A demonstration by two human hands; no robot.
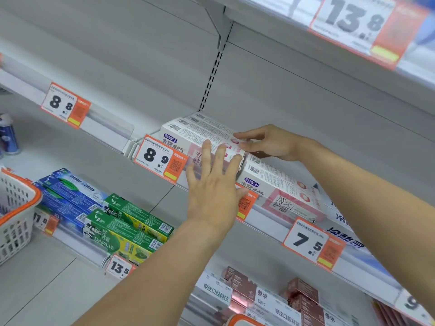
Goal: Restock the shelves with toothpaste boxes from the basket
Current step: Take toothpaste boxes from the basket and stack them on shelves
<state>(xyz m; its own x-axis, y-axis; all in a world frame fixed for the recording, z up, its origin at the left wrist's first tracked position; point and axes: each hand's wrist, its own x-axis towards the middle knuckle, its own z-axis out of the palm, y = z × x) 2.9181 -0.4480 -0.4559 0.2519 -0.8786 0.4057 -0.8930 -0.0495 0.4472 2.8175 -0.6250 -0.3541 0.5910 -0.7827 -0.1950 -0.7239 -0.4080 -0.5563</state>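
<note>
Toothpaste box [200, 135] lying at shelf [268, 220] front edge. Left hand [213, 184] flat against its face, fingers straight; right hand [268, 143] pinching its far end. Probably light, stiff, smooth cardboard; best held by the ends.

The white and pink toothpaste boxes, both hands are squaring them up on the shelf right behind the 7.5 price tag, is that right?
Not quite. The head view shows the left hand flat against the front of the white and pink toothpaste boxes and the right hand at their end, but the tag in front of them is the 8.9 price tag. The 7.5 price tag hangs further right along the shelf edge.
</note>
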